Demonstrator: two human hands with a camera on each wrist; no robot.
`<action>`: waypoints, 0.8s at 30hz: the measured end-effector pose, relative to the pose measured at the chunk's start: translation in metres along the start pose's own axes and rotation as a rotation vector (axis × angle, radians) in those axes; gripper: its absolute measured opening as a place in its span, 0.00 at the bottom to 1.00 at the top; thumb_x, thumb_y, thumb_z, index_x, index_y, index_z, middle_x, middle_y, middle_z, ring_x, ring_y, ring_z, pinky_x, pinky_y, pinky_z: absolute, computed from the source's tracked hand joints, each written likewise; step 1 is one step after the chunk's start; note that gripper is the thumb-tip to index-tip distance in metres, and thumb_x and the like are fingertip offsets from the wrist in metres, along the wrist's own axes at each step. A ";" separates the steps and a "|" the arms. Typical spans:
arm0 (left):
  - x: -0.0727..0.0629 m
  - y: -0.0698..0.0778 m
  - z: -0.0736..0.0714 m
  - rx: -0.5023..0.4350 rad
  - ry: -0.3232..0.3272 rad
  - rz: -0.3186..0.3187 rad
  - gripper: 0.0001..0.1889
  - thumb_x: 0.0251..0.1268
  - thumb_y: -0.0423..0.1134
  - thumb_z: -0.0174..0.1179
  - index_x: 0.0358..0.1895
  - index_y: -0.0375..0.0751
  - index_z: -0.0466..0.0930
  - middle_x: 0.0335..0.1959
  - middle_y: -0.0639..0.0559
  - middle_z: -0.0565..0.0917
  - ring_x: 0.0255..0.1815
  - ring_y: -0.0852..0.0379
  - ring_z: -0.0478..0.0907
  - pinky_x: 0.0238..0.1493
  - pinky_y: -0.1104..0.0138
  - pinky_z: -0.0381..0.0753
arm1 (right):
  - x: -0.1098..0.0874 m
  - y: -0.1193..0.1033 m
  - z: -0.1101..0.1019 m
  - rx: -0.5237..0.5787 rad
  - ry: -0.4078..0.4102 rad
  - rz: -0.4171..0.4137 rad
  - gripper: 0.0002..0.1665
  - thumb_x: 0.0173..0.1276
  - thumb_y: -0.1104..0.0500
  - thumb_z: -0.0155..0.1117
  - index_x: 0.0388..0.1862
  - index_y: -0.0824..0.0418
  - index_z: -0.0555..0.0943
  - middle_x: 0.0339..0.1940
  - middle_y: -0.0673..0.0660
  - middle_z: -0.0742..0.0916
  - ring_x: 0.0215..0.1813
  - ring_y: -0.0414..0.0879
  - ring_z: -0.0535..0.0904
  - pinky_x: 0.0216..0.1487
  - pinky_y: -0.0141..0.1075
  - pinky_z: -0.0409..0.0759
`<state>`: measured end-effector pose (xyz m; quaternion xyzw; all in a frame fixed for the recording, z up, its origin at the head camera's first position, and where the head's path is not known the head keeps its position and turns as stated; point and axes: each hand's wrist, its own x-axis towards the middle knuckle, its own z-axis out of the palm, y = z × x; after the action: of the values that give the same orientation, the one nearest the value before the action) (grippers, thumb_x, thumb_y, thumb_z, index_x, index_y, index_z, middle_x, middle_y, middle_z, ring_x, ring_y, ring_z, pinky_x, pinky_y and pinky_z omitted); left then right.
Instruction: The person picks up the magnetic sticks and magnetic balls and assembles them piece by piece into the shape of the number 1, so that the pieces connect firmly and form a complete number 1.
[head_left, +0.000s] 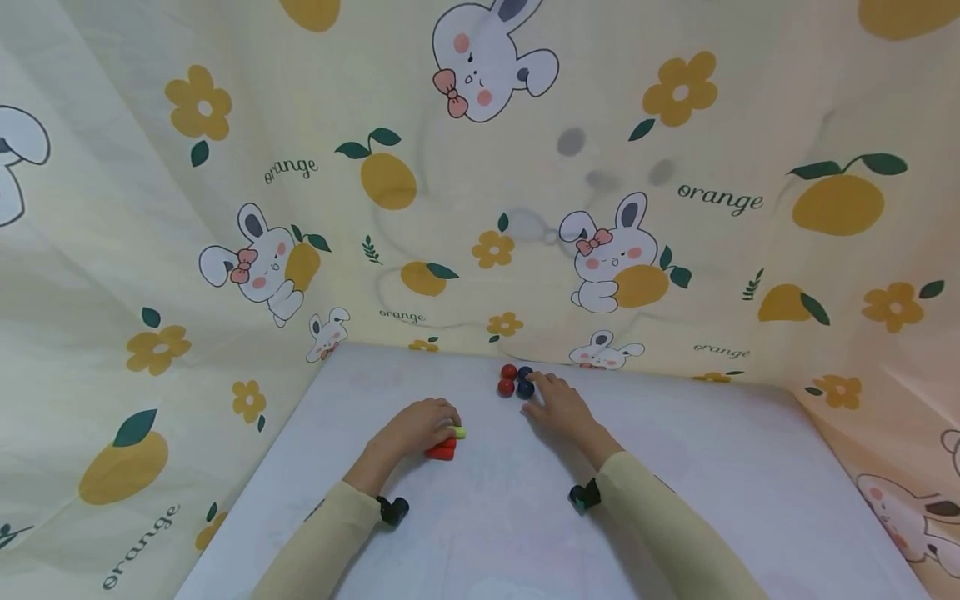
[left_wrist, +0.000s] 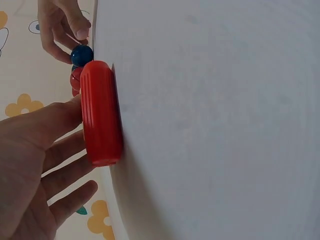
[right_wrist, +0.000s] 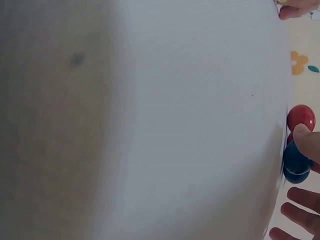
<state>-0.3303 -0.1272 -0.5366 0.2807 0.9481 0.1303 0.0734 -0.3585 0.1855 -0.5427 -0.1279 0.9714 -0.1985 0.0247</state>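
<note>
In the head view, my left hand (head_left: 420, 427) bends over a short yellow-green piece (head_left: 459, 432), thumb and forefinger closing on it. Right in front lie red ridged pieces (head_left: 442, 451); the left wrist view shows one red piece (left_wrist: 101, 114) large, hiding those fingertips, while the other fingers spread loosely. Farther back, the thumb and forefinger of my right hand (head_left: 561, 407) hold the side of two dark blue balls (head_left: 526, 389), its remaining fingers apart in the right wrist view. Two red balls (head_left: 506, 387) sit directly left of the blue ones, forming a small square cluster.
A white tabletop (head_left: 480, 525) lies under everything. Behind it and along both sides hangs a cream cloth (head_left: 465, 242) printed with rabbits, oranges and flowers. Each wrist wears a small black camera (head_left: 393, 510) close to the table surface.
</note>
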 end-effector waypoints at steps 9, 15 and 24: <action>0.004 0.006 0.003 0.015 0.022 0.022 0.11 0.78 0.46 0.66 0.57 0.51 0.88 0.56 0.55 0.87 0.58 0.55 0.82 0.66 0.57 0.81 | 0.007 -0.005 0.002 -0.027 0.070 0.001 0.28 0.73 0.50 0.76 0.66 0.57 0.79 0.61 0.61 0.86 0.58 0.57 0.81 0.68 0.59 0.77; 0.005 0.015 0.002 -0.059 0.035 0.010 0.11 0.78 0.45 0.66 0.58 0.51 0.88 0.54 0.55 0.88 0.58 0.54 0.83 0.66 0.55 0.81 | 0.009 -0.010 0.002 -0.001 0.075 0.024 0.25 0.73 0.51 0.76 0.64 0.57 0.81 0.56 0.58 0.89 0.53 0.55 0.81 0.66 0.57 0.78; 0.009 0.031 0.002 -0.247 0.090 -0.070 0.12 0.79 0.48 0.66 0.58 0.54 0.86 0.49 0.59 0.89 0.47 0.60 0.82 0.53 0.59 0.84 | 0.004 -0.010 0.005 0.116 0.081 0.058 0.32 0.74 0.55 0.73 0.73 0.58 0.77 0.64 0.61 0.86 0.60 0.57 0.83 0.68 0.58 0.77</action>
<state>-0.3213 -0.0964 -0.5300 0.2302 0.9363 0.2559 0.0696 -0.3599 0.1737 -0.5433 -0.0901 0.9618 -0.2585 -0.0017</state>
